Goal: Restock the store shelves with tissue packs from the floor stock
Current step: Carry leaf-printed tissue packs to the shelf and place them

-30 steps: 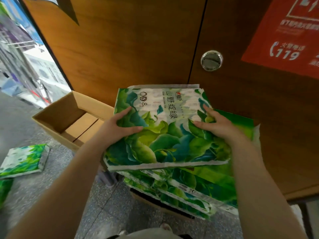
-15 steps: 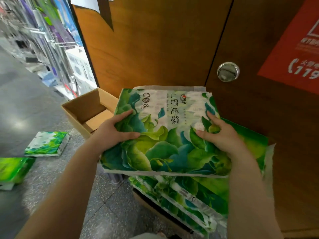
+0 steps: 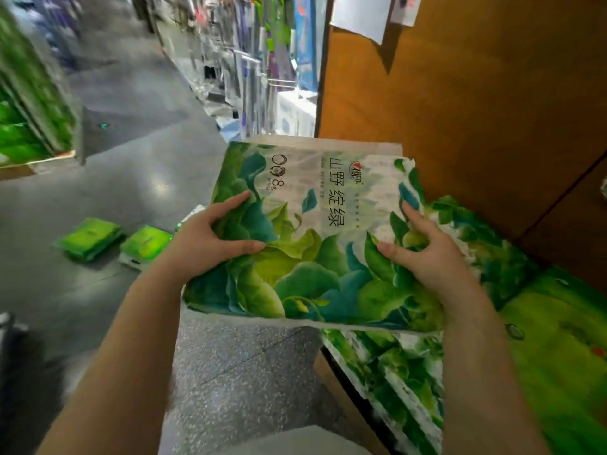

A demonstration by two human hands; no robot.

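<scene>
I hold a large flat tissue pack (image 3: 305, 234) with a green leaf print and white top in front of me, lifted off the stack. My left hand (image 3: 210, 238) grips its left edge, thumb on top. My right hand (image 3: 423, 254) grips its right side, fingers curled into the wrapper. Below and to the right lies the floor stack of more leaf-print packs (image 3: 404, 382). Bright green packs (image 3: 558, 343) lie at the far right.
Two small green packs (image 3: 115, 241) lie on the grey floor at the left. A shelf with green goods (image 3: 29, 126) stands at the far left. An aisle with racks (image 3: 249, 70) runs back. Wooden doors (image 3: 476, 110) rise on the right.
The view has swung left toward the aisle, and the pack moves with my hands away from the doors and the stack. The cardboard box has gone out of sight behind the pack.
</scene>
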